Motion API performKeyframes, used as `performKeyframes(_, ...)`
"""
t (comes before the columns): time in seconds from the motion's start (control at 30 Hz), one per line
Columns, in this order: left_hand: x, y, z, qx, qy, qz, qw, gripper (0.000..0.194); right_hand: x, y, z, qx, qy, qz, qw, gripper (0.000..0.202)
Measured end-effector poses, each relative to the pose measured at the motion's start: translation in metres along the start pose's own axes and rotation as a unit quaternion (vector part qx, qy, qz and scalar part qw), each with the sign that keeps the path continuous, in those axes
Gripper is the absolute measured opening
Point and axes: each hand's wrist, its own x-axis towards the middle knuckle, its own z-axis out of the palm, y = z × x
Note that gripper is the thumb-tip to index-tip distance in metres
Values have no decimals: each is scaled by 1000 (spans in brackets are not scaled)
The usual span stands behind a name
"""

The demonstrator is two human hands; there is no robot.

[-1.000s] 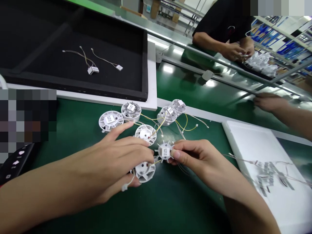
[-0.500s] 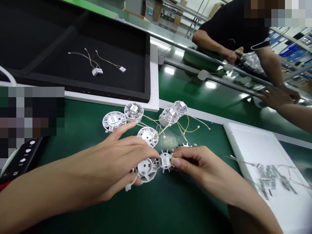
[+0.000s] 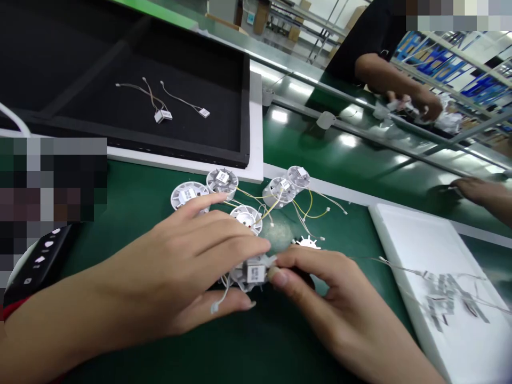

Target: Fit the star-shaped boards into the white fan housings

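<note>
My right hand (image 3: 316, 288) pinches the edge of a small fan wheel (image 3: 256, 273) with short blades and a square white label. The wheel is over a round white fan housing (image 3: 236, 277); whether it is seated there cannot be seen. My left hand (image 3: 204, 256) curves around that housing, fingers along its far side and thumb at its near side. A short white connector lead (image 3: 216, 306) hangs by the left thumb. Just behind the left fingers lies another open round housing (image 3: 250, 216) with wires. Another bladed wheel (image 3: 307, 242) is partly hidden behind my right hand.
Several labelled fans (image 3: 223, 180) with wires stand on the green table (image 3: 132, 197). A black tray (image 3: 192, 136) holds a few labelled wired parts. At right, a white foam tray (image 3: 420, 234) bears wired strips. A phone (image 3: 40, 256) lies left. A co-worker's arm (image 3: 396, 80) reaches across opposite.
My right hand has moved left with the fan wheel, from beside the housing to over it. My left thumb has shifted right along the housing. The co-worker's arms have moved.
</note>
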Motion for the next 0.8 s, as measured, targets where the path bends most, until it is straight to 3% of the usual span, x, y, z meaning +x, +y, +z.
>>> performKeyframes(0.27,3,-2,5,34,-23,19,999,15,8,8,8,27,-58,111,992,28)
performKeyframes(0.47,-2,-1,7,21,-22,4,1000,26,8,7,9,14,-64,120,991,30)
performKeyframes(0.8,-8,-4,2,-20,-56,-20,998,25,8,4,14,22,-75,108,991,29)
